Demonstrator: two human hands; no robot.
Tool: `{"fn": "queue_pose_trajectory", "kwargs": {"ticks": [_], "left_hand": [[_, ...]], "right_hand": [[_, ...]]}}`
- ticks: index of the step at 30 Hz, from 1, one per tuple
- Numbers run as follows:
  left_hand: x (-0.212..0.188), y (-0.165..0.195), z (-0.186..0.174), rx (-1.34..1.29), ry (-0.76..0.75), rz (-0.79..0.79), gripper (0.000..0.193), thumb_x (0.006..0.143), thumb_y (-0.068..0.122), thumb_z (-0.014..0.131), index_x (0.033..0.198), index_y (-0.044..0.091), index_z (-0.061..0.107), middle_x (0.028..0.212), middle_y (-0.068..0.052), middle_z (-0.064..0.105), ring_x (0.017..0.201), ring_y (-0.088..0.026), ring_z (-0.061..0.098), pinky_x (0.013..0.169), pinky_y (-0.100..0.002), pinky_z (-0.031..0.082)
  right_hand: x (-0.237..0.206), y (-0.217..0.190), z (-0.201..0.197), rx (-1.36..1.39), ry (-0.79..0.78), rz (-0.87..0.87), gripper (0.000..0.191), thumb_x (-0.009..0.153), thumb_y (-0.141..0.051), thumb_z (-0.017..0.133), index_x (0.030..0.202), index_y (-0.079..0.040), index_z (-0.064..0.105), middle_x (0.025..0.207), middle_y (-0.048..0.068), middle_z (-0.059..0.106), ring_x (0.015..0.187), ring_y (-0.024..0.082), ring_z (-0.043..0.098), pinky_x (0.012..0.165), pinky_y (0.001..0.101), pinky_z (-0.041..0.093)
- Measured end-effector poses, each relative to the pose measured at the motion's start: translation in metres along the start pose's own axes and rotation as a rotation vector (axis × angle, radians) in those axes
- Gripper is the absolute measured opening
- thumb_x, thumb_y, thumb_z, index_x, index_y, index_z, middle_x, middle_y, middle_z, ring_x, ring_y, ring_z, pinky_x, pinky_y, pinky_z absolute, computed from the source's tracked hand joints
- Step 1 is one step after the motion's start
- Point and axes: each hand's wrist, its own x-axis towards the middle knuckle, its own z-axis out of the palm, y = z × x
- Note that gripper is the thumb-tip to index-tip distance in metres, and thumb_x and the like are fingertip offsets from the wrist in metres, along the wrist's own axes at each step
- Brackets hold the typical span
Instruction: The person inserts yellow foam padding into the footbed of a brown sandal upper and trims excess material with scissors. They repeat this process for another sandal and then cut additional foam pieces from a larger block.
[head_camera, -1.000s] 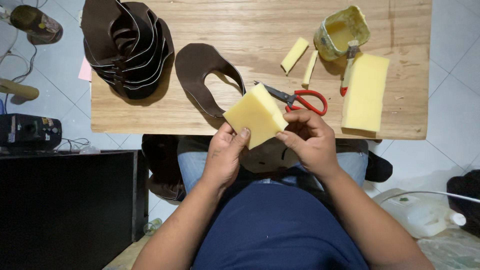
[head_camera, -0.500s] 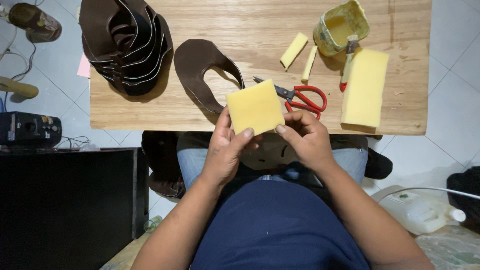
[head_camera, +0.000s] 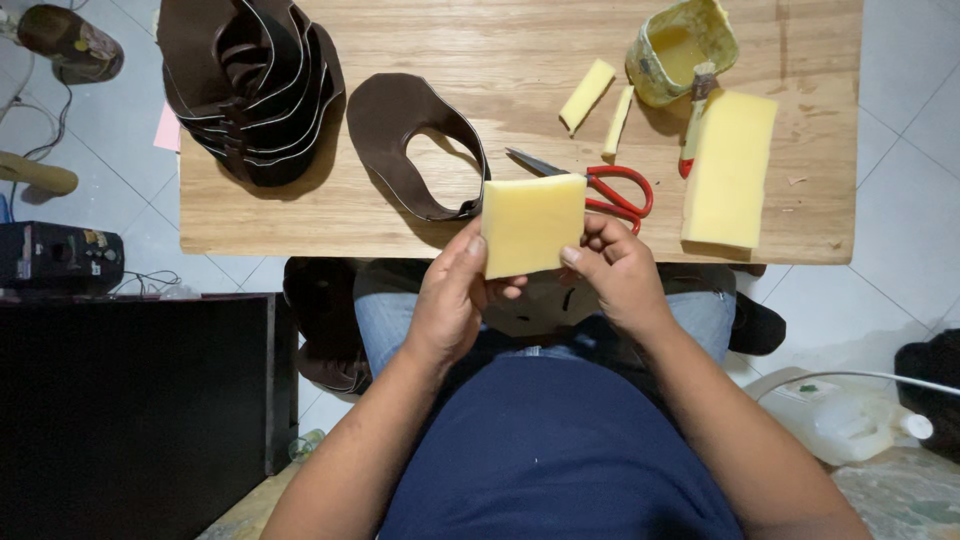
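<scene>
Right now both of my forearms come up from my lap and meet over the near edge of the wooden counter (head_camera: 300, 215), wrists bent slightly inward, elbows out at my sides. My left hand (head_camera: 452, 300) cups the lower left corner of a square yellow foam piece (head_camera: 533, 224), its fingers (head_camera: 472, 252) pressed together against the left edge with the thumb behind, where I cannot see it. My right hand (head_camera: 615, 270) pinches the lower right corner, thumb tip on the front face and the other fingers curled behind, so both sets of fingers are clamped on the foam. The foam piece stands nearly upright with its flat face turned up toward me, raised just above the counter's near edge at about the middle. Just behind it on the counter lie red-handled scissors (head_camera: 600, 184), blades pointing left. A brown leather cutout (head_camera: 400, 130) with a curved opening lies left of the scissors, and a stack of similar brown leather pieces (head_camera: 250, 85) sits at the far left corner. Toward the right edge lies a larger yellow foam block (head_camera: 730, 168), with a brush (head_camera: 694, 115) beside it leaning at a yellow-stained glue pot (head_camera: 680, 50) near the far edge. Two narrow foam strips (head_camera: 600, 105) lie just left of the pot.
</scene>
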Motion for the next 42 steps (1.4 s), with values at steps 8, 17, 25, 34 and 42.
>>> {"fn": "queue_pose_trajectory", "kwargs": {"ticks": [8, 17, 25, 34, 42], "left_hand": [[0.002, -0.006, 0.001, 0.099, 0.059, 0.025, 0.043, 0.107, 0.021, 0.057, 0.141, -0.005, 0.059, 0.110, -0.011, 0.071, 0.091, -0.015, 0.066, 0.080, -0.029, 0.055], [0.001, -0.006, 0.005, 0.109, 0.041, 0.001, 0.055, 0.108, 0.035, 0.049, 0.149, -0.002, 0.051, 0.111, -0.010, 0.070, 0.090, -0.014, 0.067, 0.078, -0.028, 0.058], [0.001, -0.006, 0.012, 0.227, 0.039, 0.056, 0.061, 0.094, 0.020, 0.071, 0.145, -0.002, 0.044, 0.116, -0.010, 0.067, 0.097, -0.014, 0.067, 0.082, -0.030, 0.059], [0.006, -0.010, 0.012, 0.148, 0.213, 0.057, 0.047, 0.091, 0.015, 0.073, 0.127, 0.002, 0.047, 0.110, -0.012, 0.070, 0.095, -0.018, 0.070, 0.084, -0.033, 0.059], [0.006, -0.008, 0.010, 0.127, 0.211, 0.057, 0.050, 0.090, 0.015, 0.075, 0.131, 0.004, 0.049, 0.111, -0.009, 0.069, 0.096, -0.016, 0.069, 0.084, -0.032, 0.058]], "right_hand": [[0.004, 0.014, -0.005, 0.045, -0.010, 0.060, 0.018, 0.100, -0.010, 0.064, 0.113, 0.001, 0.064, 0.092, 0.005, 0.066, 0.078, 0.013, 0.065, 0.073, 0.0297, 0.056], [0.002, 0.013, 0.005, 0.257, -0.029, 0.173, 0.018, 0.100, -0.013, 0.058, 0.114, -0.003, 0.063, 0.099, 0.005, 0.069, 0.082, 0.014, 0.068, 0.074, 0.0302, 0.055], [0.000, 0.009, 0.008, 0.216, 0.056, 0.079, 0.019, 0.098, -0.013, 0.065, 0.115, -0.005, 0.060, 0.096, 0.005, 0.069, 0.080, 0.013, 0.066, 0.072, 0.0298, 0.054], [0.037, 0.001, -0.025, -0.901, 0.239, -0.349, 0.026, 0.092, -0.017, 0.074, 0.112, -0.003, 0.066, 0.106, 0.013, 0.068, 0.100, 0.029, 0.063, 0.089, 0.0404, 0.051], [0.059, -0.005, -0.029, -1.384, 0.256, -0.276, 0.033, 0.078, -0.015, 0.077, 0.110, -0.006, 0.071, 0.105, 0.018, 0.065, 0.103, 0.040, 0.061, 0.087, 0.0510, 0.048]]}}
